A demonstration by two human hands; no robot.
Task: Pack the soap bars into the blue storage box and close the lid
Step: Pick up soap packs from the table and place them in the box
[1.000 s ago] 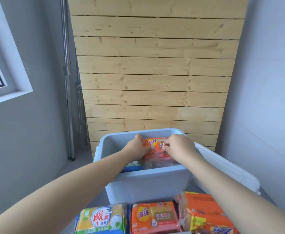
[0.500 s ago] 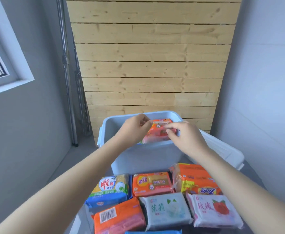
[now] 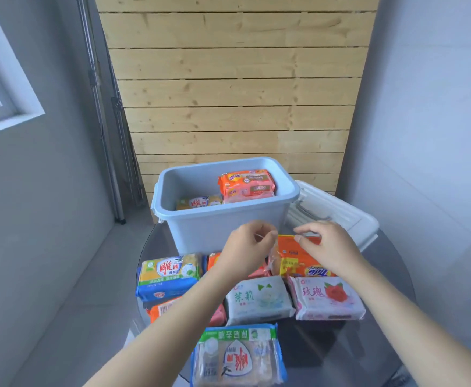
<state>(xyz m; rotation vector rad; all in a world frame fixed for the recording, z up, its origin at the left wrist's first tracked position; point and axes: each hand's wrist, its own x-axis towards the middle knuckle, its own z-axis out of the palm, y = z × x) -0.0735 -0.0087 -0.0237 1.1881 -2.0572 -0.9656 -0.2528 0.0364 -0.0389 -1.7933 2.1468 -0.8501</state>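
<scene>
Several soap packs lie inside the blue storage box (image 3: 214, 230), a yellow one (image 3: 200, 203) left of an orange stack (image 3: 246, 182). Just in front of the box, the left grip (image 3: 245, 252) pinches the clear wrapper of the orange Tide pack (image 3: 290, 255), and the right grip (image 3: 329, 247) pinches its top edge. Just right of the box sits the white lid (image 3: 337, 216) on the tabletop (image 3: 382, 289).

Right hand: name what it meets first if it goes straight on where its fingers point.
Likely the orange Tide pack: the right hand has its fingertips aimed down-left at the pack's far edge. Depth is unclear; they may already touch it. The left hand lies beyond.
</scene>
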